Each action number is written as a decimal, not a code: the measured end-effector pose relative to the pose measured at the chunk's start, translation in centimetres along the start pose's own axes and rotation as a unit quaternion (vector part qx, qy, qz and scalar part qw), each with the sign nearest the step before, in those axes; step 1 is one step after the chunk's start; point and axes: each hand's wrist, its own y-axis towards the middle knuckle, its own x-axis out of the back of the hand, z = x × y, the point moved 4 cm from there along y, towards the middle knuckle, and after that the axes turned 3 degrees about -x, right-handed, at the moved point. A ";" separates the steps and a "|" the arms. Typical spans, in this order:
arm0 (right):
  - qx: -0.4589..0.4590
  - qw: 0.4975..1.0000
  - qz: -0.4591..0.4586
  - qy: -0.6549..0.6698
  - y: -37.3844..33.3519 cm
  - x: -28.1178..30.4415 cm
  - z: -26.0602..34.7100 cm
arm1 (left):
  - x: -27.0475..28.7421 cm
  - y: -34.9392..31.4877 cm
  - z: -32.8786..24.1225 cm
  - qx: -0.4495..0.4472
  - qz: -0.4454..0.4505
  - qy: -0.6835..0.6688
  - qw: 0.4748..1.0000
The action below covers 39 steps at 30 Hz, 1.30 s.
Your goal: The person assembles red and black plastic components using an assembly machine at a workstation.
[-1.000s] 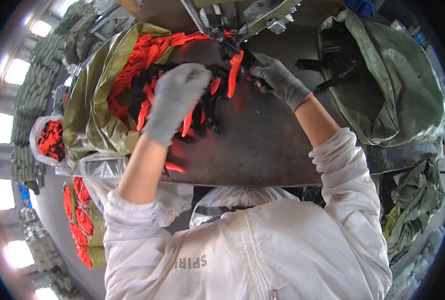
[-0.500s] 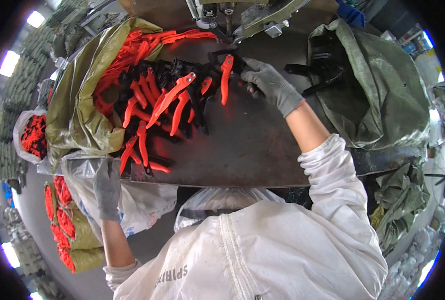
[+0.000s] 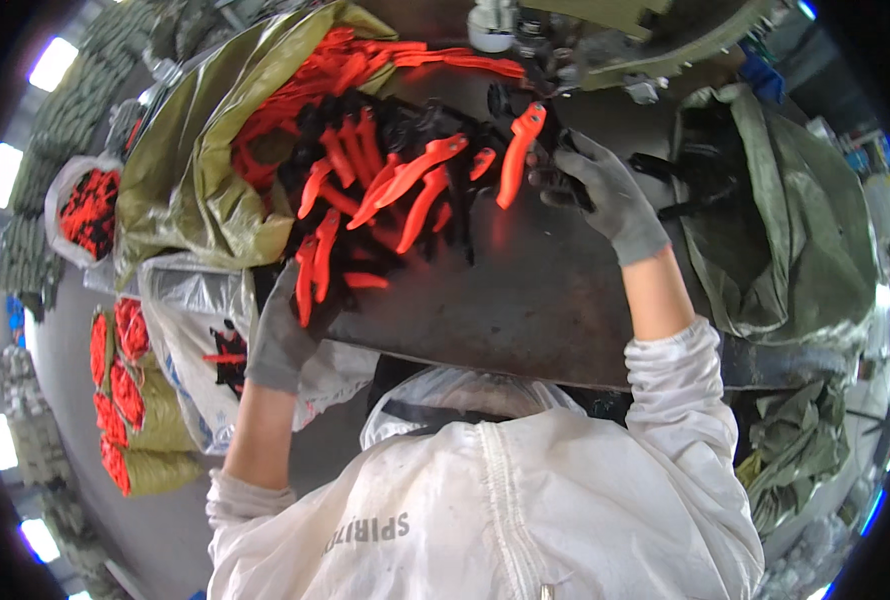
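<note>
My right hand (image 3: pixel 610 195), in a grey glove, is curled around the black side of a pruning shear (image 3: pixel 521 155) at the pile's right end; its red handle hangs down beside my fingers. My left hand (image 3: pixel 287 335), also gloved, reaches to the near left edge of the heap, touching a red handle (image 3: pixel 306 280) that lies partly over the glove. Its fingertips are hidden there, so the grip cannot be made out. The heap of red-and-black shears (image 3: pixel 425 170) spreads over the dark metal table (image 3: pixel 485 310). A red-and-black piece (image 3: pixel 228 357) shows at the white bag below.
An olive sack (image 3: pixel 180 190) spills red handles at the left. On the right, a dark green sack (image 3: pixel 815 230) opens toward the table with black parts inside. Machine parts (image 3: pixel 625 65) overhang the far edge. Red-filled sacks (image 3: pixel 130 395) and a white plastic bag (image 3: pixel 180 300) sit below left.
My left hand has moved up and right from over the white bag to the heap's edge. A red-and-black piece now shows at the bag. The whole view has shifted.
</note>
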 end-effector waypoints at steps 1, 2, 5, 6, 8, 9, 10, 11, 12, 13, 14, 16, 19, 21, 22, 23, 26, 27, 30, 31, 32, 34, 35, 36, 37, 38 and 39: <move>-0.018 0.995 0.047 0.083 -0.9 -1.2 -0.5 | -0.6 0.3 -0.3 -0.002 -0.014 -0.003 1.000; -0.034 0.982 0.088 0.163 -1.5 -2.0 -0.7 | -1.8 1.2 -0.6 0.061 -0.073 -0.169 0.981; 0.025 1.000 0.006 0.004 -1.2 -2.2 -3.6 | -5.3 2.8 -2.3 0.104 -0.084 -0.321 0.938; 0.043 0.999 0.003 0.020 -0.1 -2.8 -4.7 | -3.6 4.7 -1.3 0.068 -0.116 -0.286 0.949; 0.033 0.998 -0.010 0.055 1.2 -4.6 -5.3 | -4.6 6.1 -1.3 0.076 -0.225 -0.190 0.953; 0.028 0.995 -0.029 0.091 1.7 -5.2 -5.7 | -5.9 6.8 -0.6 0.081 -0.224 -0.194 0.952; 0.028 0.995 -0.025 0.089 2.6 -6.2 -5.8 | -6.3 7.2 -0.7 0.053 -0.244 -0.138 0.958; 0.087 0.993 -0.012 0.076 3.4 -7.5 -5.6 | -5.7 7.2 -0.9 0.025 -0.268 -0.081 0.960; 0.145 0.987 0.002 0.064 4.1 -8.6 -5.2 | -4.1 8.1 0.4 -0.010 -0.335 -0.005 0.942; 0.142 0.988 -0.002 0.060 4.5 -8.4 -5.4 | -3.9 8.1 0.6 -0.004 -0.332 -0.008 0.943; 0.137 0.987 -0.014 0.087 5.2 -8.1 -5.3 | -4.0 7.8 0.5 0.046 -0.295 -0.023 0.954; 0.133 0.984 -0.023 0.114 6.3 -7.9 -5.3 | -5.2 5.6 -0.3 0.009 -0.197 -0.087 0.977; 0.101 0.977 -0.028 0.184 7.9 -8.1 -5.0 | -6.8 1.5 -0.3 -0.104 -0.223 -0.100 0.964; 0.085 0.964 0.027 0.250 8.5 -10.3 -3.6 | -4.7 -0.9 2.2 -0.147 -0.232 -0.034 0.961; 0.084 0.964 0.026 0.250 9.2 -10.6 -3.6 | -3.8 -1.1 2.6 -0.191 -0.238 0.033 0.952; 0.068 0.962 0.047 0.259 9.9 -10.4 -3.8 | -4.3 -0.3 1.0 -0.188 -0.234 0.029 0.953; -0.004 0.963 0.046 0.265 13.0 -10.7 -4.7 | -2.5 4.2 -2.3 -0.157 -0.228 0.012 0.961; -0.052 0.964 0.014 0.261 14.5 -10.2 -5.4 | -1.9 6.5 -3.1 -0.157 -0.226 0.007 0.961; -0.006 0.964 0.051 0.259 17.7 -13.0 -5.1 | 0.1 11.0 -4.8 -0.189 -0.186 0.010 0.964; 0.010 0.962 0.064 0.264 18.1 -14.1 -4.4 | 0.4 12.0 -4.7 -0.170 -0.151 -0.037 0.973; -0.053 0.963 0.071 0.253 18.8 -14.1 -5.0 | 0.8 12.8 -4.6 -0.152 -0.116 -0.084 0.978; -0.070 0.955 0.116 0.264 19.7 -14.5 -4.3 | 1.8 13.6 -4.9 -0.095 -0.086 -0.137 0.982; -0.087 0.944 0.158 0.278 20.0 -14.8 -4.0 | 1.7 14.1 -4.9 -0.036 -0.053 -0.187 0.980; -0.087 0.945 0.155 0.274 20.5 -14.9 -4.0 | 1.6 14.7 -5.2 -0.061 -0.033 -0.207 0.976; -0.044 0.946 0.157 0.280 20.9 -15.9 -3.5 | 1.5 15.0 -5.9 -0.063 -0.036 -0.209 0.975; -0.002 0.945 0.159 0.285 21.2 -17.1 -3.0 | 1.1 15.4 -6.5 -0.070 -0.030 -0.210 0.975; -0.006 0.945 0.163 0.283 21.3 -18.1 -2.7 | 1.0 16.0 -6.7 -0.077 -0.024 -0.211 0.974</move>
